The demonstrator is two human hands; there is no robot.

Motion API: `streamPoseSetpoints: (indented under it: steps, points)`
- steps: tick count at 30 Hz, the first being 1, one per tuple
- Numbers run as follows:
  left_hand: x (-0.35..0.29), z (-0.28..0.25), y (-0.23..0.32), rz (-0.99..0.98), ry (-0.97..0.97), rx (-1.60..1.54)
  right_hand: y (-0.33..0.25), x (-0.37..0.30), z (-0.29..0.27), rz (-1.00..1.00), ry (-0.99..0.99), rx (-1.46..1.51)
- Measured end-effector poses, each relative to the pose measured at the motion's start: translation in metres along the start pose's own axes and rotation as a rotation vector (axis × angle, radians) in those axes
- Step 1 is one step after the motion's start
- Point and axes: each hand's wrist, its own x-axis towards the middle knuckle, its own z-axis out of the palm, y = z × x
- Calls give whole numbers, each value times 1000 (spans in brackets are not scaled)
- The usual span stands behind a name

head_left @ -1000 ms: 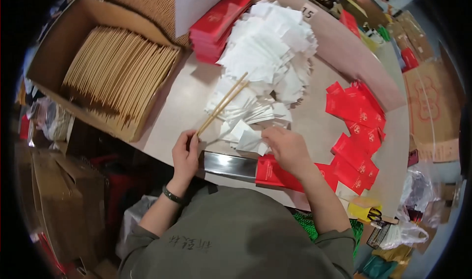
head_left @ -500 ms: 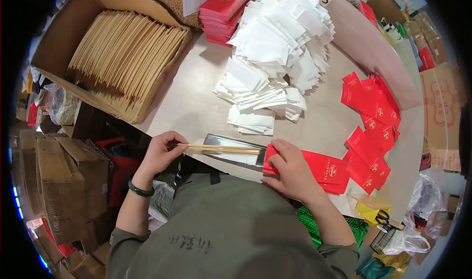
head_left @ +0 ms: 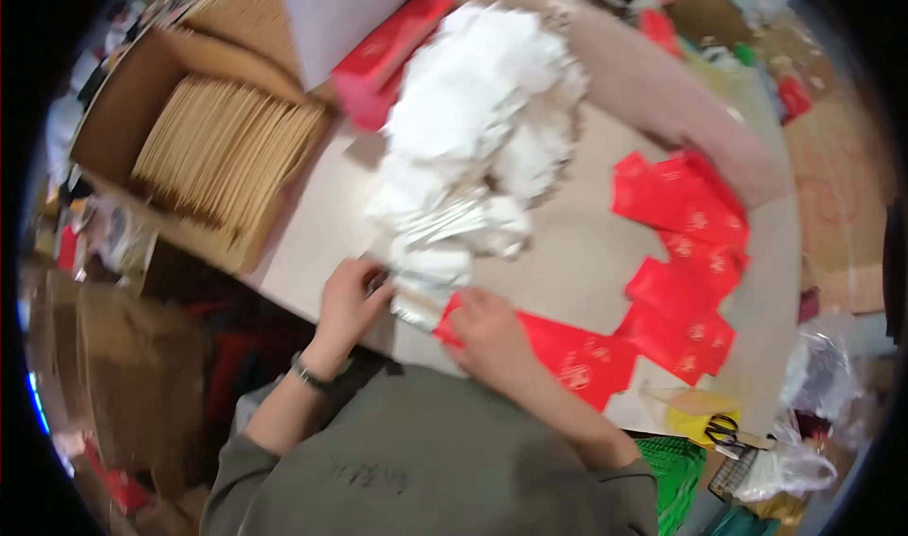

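Observation:
My left hand (head_left: 352, 306), a dark bangle on its wrist, is closed around the end of a pair of chopsticks (head_left: 416, 295), which shows as a blurred tan strip. My right hand (head_left: 494, 339) pinches the left end of a red paper sleeve (head_left: 450, 320), its fingers closed over it. The strip runs between the hands toward that sleeve; whether its tip is inside cannot be made out. Beneath it lies a shiny metal tray (head_left: 409, 315), mostly hidden. More red sleeves (head_left: 579, 358) lie flat under and beside my right wrist.
A heap of white paper packets (head_left: 463, 92) lies beyond my hands. To the left stands a cardboard box (head_left: 109, 148) of chopsticks (head_left: 227, 148). Red sleeves (head_left: 676, 319) are scattered at right, with a red stack (head_left: 392, 49) at the back. Scissors (head_left: 724, 430) lie near right.
The view has shifted and blurred. My left hand has come closer to my right hand with the chopsticks, and less of them shows between the hands. My right hand still grips the red paper sleeve.

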Motion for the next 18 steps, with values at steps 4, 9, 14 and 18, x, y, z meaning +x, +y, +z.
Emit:
streamPoseSetpoints:
  steps: [4, 9, 14, 18]
  points:
    - [-23, 29, -20, -107, -142, -294, -1, 7, 35, -111, 93, 88]
    - [-39, 15, 2, -20, -505, -660, -18, -1, 22, -128, 93, 73]
    - [-22, -16, -13, 798, -132, 363, -18, 1, 11, -236, -44, -15]
    - [-5, -20, -3, 507, -245, 262, 63, -19, -51, -28, -205, -398]
